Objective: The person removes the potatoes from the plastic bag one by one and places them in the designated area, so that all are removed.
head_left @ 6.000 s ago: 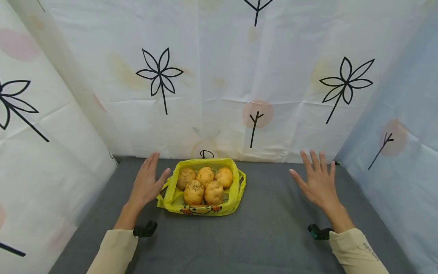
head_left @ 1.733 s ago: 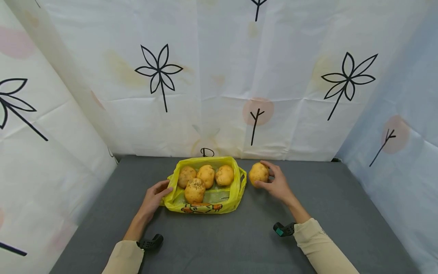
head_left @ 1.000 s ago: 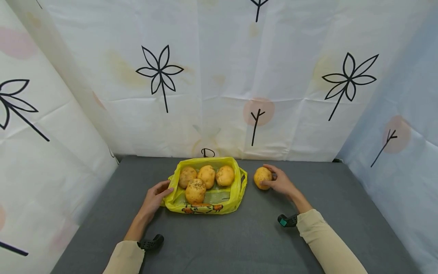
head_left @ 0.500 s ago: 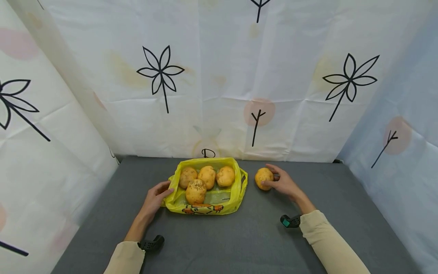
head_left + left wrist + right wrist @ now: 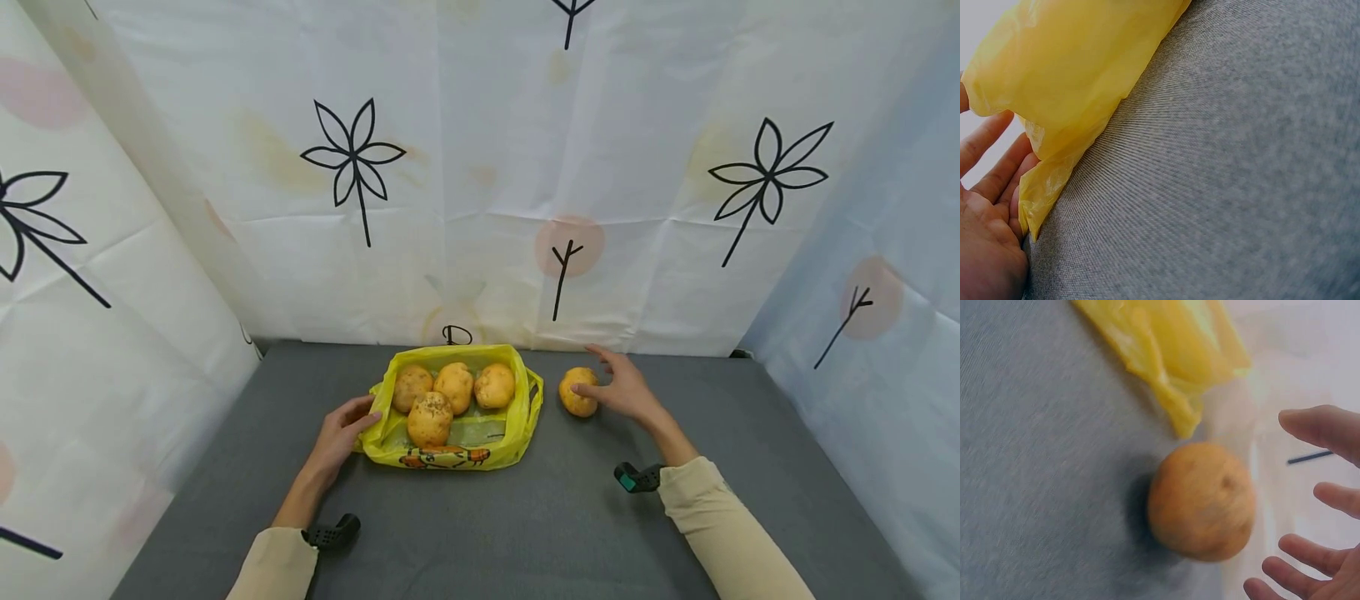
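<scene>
Gray table (image 5: 480,533), yellow bag (image 5: 519,427) on top. Left hand (image 5: 337,432) at bag's left edge, pinch or mere touch unclear; right hand (image 5: 628,392), now spread wide, empty. Four potatoes (image 5: 430,419) in bag, fifth potato (image 5: 573,403) just released on table, right of bag: one out.

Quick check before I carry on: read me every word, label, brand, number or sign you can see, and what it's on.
No words, brands or numbers are readable.
Curtain: black mark resembling "D", possibly just a drawing.
Yellow bag: orange print, too small to make out any lettering.
Black wristbands: too small to tell.
</scene>
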`<state>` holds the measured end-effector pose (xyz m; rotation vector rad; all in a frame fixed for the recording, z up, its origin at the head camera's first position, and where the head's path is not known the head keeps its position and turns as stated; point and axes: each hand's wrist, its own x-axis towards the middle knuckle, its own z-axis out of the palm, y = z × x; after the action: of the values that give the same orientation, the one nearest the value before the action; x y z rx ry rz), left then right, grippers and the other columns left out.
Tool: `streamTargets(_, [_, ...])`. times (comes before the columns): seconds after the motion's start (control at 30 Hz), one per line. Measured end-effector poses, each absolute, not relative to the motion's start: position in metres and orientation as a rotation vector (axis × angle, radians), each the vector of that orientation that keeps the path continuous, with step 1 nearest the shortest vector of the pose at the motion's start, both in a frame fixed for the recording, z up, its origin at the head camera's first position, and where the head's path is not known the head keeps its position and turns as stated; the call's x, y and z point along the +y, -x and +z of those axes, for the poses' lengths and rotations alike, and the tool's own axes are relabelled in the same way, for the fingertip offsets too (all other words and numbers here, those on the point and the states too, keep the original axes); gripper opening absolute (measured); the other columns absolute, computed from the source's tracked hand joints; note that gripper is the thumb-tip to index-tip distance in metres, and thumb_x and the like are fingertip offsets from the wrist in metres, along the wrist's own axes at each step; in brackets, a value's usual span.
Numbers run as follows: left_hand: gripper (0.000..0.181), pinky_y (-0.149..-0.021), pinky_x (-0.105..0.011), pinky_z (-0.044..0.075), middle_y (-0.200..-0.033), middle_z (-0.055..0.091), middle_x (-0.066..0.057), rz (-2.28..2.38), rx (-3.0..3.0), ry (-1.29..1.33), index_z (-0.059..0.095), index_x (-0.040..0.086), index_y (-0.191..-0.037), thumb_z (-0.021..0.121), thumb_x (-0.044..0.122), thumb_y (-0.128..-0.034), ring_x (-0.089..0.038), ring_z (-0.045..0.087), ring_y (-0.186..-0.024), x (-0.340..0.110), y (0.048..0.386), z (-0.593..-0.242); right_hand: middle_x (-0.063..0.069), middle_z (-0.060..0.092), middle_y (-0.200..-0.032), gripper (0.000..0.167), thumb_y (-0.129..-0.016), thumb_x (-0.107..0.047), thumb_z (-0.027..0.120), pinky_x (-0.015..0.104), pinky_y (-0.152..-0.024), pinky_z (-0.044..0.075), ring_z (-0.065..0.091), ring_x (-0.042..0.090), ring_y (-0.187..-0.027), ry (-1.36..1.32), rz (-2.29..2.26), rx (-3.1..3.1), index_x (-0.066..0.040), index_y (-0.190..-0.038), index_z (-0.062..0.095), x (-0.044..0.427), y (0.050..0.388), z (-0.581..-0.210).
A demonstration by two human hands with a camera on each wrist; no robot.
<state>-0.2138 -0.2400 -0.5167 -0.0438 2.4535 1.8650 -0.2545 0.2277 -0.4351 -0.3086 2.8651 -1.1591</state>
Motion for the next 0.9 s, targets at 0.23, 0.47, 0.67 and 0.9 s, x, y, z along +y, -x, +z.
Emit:
streamTargets(0.23, [0.050, -0.096, -0.025, 0.044, -0.144, 0.054, -0.015, 1.868, 2.459, 0.043, 0.054, 0.007, -0.146, 0.064, 0.029, -0.1022, -0.028, 0.051, -0.130, -0.239, 0.213, -0.516, 0.025, 0.043, -0.150, 0.076, -0.091, -0.027, 0.079, 0.067, -0.096, 0.041, 0.044, 0.051, -0.130, 0.438, -1.164, 2.946, -0.005, -0.154, 0.042, 0.206, 0.244, -0.419])
streamTargets(0.47, [0.050, -0.096, -0.024, 0.043, -0.145, 0.053, -0.016, 1.867, 2.458, 0.038, 0.053, 0.006, -0.146, 0.064, 0.028, -0.1026, -0.028, 0.050, -0.131, -0.239, 0.213, -0.515, 0.025, 0.050, -0.141, 0.070, -0.088, -0.021, 0.081, 0.062, -0.097, 0.044, 0.051, 0.042, -0.123, 0.584, -1.280, 2.961, -0.007, -0.149, 0.050, 0.166, 0.229, -0.418])
streamTargets(0.67, [0.052, -0.099, -0.028, 0.043, -0.146, 0.052, -0.016, 1.850, 2.464, 0.042, 0.053, 0.006, -0.146, 0.064, 0.030, -0.1022, -0.030, 0.048, -0.134, -0.239, 0.214, -0.515, 0.023, 0.051, -0.138, 0.066, -0.089, -0.020, 0.081, 0.060, -0.095, 0.046, 0.052, 0.042, -0.122, 0.730, -1.396, 2.848, -0.008, -0.147, 0.052, 0.126, 0.219, -0.425])
streamTargets(0.9, [0.052, -0.099, -0.028, 0.042, -0.147, 0.051, -0.017, 1.846, 2.466, 0.037, 0.052, 0.005, -0.147, 0.063, 0.030, -0.1027, -0.030, 0.047, -0.134, -0.240, 0.212, -0.515, 0.019, 0.049, -0.141, 0.066, -0.090, -0.020, 0.080, 0.059, -0.097, 0.045, 0.051, 0.042, -0.124, 0.813, -1.383, 2.762, -0.011, -0.149, 0.051, 0.085, 0.208, -0.433])
